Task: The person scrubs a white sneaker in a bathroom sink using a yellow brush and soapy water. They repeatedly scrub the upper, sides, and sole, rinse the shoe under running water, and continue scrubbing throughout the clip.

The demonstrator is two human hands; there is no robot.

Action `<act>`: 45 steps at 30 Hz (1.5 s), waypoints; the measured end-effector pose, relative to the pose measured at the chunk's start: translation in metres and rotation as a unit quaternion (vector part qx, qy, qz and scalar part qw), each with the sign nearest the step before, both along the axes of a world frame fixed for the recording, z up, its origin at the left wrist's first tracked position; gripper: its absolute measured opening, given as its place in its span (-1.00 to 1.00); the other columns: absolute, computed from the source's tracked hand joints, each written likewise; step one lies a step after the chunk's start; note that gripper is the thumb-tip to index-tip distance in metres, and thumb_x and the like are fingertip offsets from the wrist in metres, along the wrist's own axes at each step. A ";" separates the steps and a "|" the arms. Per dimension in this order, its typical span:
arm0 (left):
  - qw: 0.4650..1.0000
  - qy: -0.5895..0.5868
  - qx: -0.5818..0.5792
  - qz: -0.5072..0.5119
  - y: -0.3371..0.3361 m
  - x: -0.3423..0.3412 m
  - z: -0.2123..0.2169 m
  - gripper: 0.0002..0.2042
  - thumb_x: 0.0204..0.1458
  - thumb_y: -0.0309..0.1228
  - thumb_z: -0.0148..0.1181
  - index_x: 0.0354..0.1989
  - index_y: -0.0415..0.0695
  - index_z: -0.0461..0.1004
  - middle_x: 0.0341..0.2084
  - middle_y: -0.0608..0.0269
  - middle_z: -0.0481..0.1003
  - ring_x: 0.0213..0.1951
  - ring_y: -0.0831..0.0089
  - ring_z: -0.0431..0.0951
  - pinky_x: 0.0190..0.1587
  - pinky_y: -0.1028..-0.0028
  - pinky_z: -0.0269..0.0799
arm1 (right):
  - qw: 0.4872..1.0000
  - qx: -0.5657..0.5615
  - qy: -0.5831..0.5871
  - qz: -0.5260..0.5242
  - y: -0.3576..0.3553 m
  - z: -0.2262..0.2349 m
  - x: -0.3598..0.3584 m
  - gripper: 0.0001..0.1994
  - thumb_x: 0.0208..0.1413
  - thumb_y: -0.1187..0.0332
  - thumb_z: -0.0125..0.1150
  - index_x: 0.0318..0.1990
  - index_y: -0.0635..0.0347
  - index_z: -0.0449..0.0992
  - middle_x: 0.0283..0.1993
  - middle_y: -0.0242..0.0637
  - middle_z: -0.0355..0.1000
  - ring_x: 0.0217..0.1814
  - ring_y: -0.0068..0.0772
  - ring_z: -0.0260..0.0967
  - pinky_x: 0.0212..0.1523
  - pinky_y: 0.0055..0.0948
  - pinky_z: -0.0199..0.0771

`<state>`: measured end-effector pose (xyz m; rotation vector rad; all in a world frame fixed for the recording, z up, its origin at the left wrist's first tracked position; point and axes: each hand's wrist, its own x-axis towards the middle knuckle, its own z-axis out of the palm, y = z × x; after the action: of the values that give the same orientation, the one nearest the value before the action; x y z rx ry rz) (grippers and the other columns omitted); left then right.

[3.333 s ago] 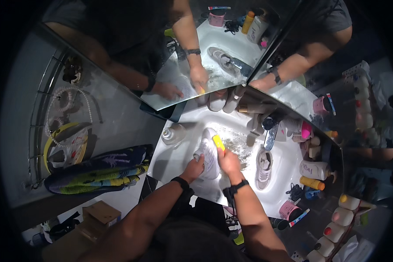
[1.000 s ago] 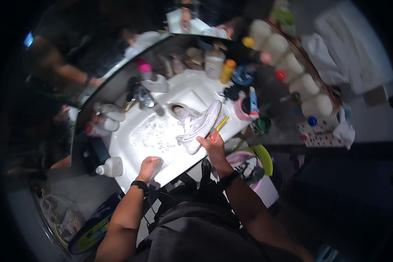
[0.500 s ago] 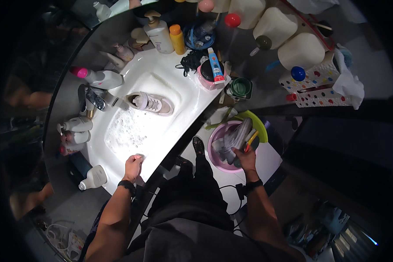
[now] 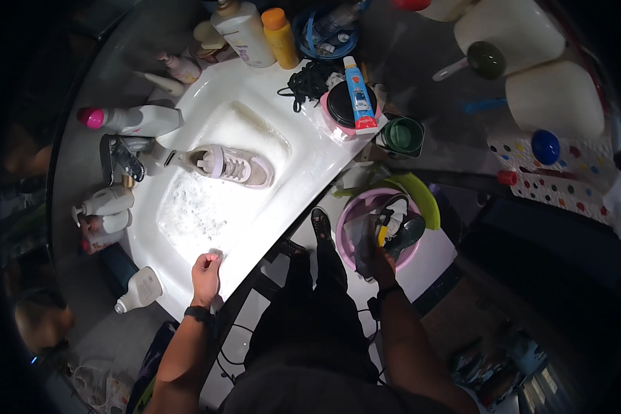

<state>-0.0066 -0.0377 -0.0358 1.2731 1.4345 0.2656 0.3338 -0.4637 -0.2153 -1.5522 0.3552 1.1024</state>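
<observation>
A pale lilac-and-beige sneaker [image 4: 234, 166] lies on its side in the white sink [image 4: 259, 207], beside foamy water. At the sink's near edge is my left hand [image 4: 205, 276], its fingers closed in a pinch; whatever may be in them is too small to name. My right hand [image 4: 381, 262] is low over the pink basin [image 4: 343, 250] on the floor, in shadow. It is closed around a brush [image 4: 382, 236], of which a yellow part shows. Past the brush, a dark shoe [image 4: 407, 236] and some greyish things lie in the basin, partly hidden by the hand.
Bottles line the sink's left and far sides, including a pump bottle [image 4: 245, 34] and a yellow bottle [image 4: 280, 40]. A pink jar [image 4: 336, 123] bears a toothpaste tube [image 4: 360, 93]. Behind the pink basin sits a green basin [image 4: 424, 196]. Dark laces [image 4: 310, 84] lie near the jar.
My right hand has turned and shifted slightly left and down with the brush. The shoe in the basin now shows its dark side. My left hand stays at the sink's edge.
</observation>
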 end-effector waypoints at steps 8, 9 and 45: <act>0.984 0.131 0.116 -0.032 -0.017 0.028 0.025 -0.84 0.26 -0.44 0.23 -0.35 -0.25 0.51 -0.48 0.35 0.51 -0.39 0.58 0.45 -0.27 0.48 0.40 | 0.950 -0.057 -0.266 0.155 0.016 -0.077 -0.008 -0.75 0.41 0.20 0.13 0.11 0.05 0.54 0.06 -0.30 0.55 0.13 -0.32 0.53 0.15 -0.36 0.54; 0.987 0.130 0.093 -0.017 -0.018 0.029 0.025 -0.83 0.27 -0.44 0.22 -0.36 -0.26 0.50 -0.48 0.34 0.51 -0.41 0.58 0.44 -0.31 0.46 0.39 | 0.986 -0.016 -0.157 0.052 0.022 -0.089 -0.005 -0.74 0.42 0.20 0.11 0.12 0.06 0.54 0.06 -0.30 0.54 0.14 -0.34 0.51 0.16 -0.37 0.52; 0.865 0.111 0.426 -0.243 0.114 0.149 0.063 -0.39 0.02 -0.30 0.35 0.27 -0.28 0.44 0.42 -0.20 0.31 0.46 -0.17 0.24 0.53 0.07 0.16 | 0.792 -0.241 -0.273 0.489 0.083 0.184 0.070 -0.50 0.22 -0.11 0.33 -0.14 0.25 0.70 -0.17 0.12 0.66 -0.02 0.20 0.63 -0.02 0.03 0.60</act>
<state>0.1423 0.0766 0.0269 2.4085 1.1368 0.4418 0.4034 -0.3811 -0.0311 -2.5459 -0.7242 1.2755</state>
